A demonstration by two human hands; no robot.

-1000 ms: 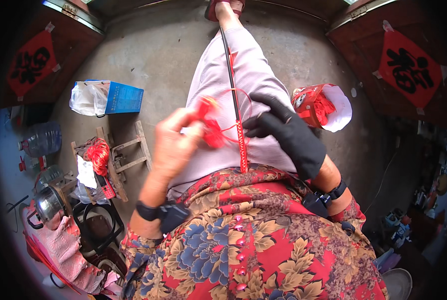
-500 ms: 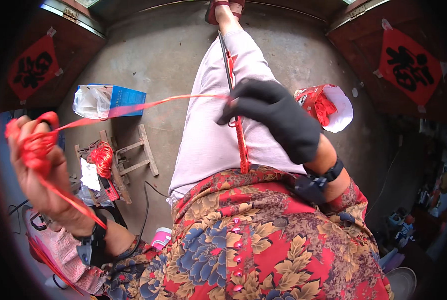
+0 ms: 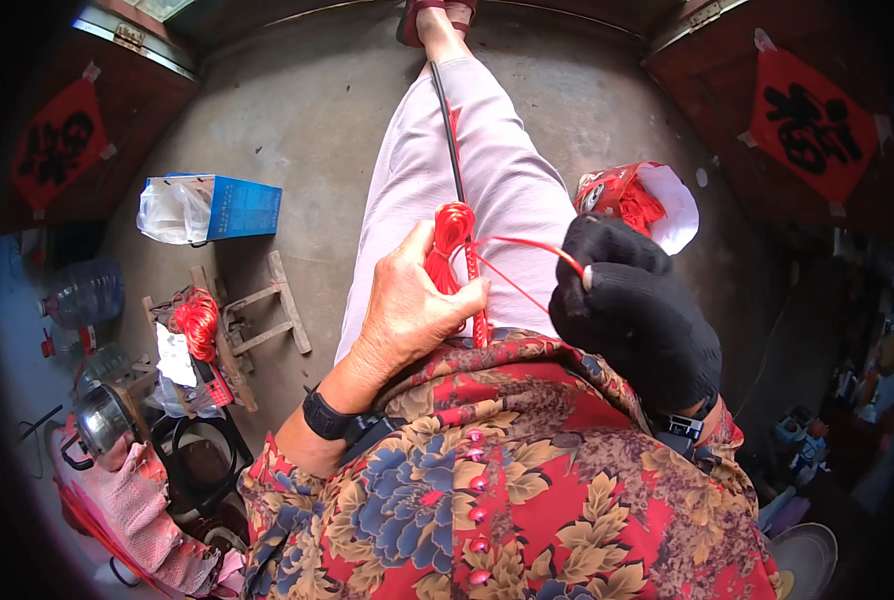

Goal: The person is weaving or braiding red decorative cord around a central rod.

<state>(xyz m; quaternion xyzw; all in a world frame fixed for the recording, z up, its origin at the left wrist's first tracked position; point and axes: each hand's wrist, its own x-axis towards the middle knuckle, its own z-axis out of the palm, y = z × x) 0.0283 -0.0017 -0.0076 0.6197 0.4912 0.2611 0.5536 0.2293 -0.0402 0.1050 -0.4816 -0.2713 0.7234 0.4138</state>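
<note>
A slim black rod lies along my lap, its near part wrapped in red braided cord. My left hand, bare, is closed on a looped bundle of shiny red cord, with thumb and fingers pressed against the wrapped rod. On the right, my right hand wears a black glove with a bare fingertip showing. It is closed on a strand of red cord that arcs over from the rod. A second thin strand slants down from the rod toward the glove.
A small wooden stool at left carries a red cord coil. Beyond it stands a blue box with a plastic bag. A red bag of red material sits on the floor at right. A lidded pot is at lower left.
My left hand has come in from the far left to the rod with the cord bundle. The right hand has moved down and right; the long stretched strand is now short and curved.
</note>
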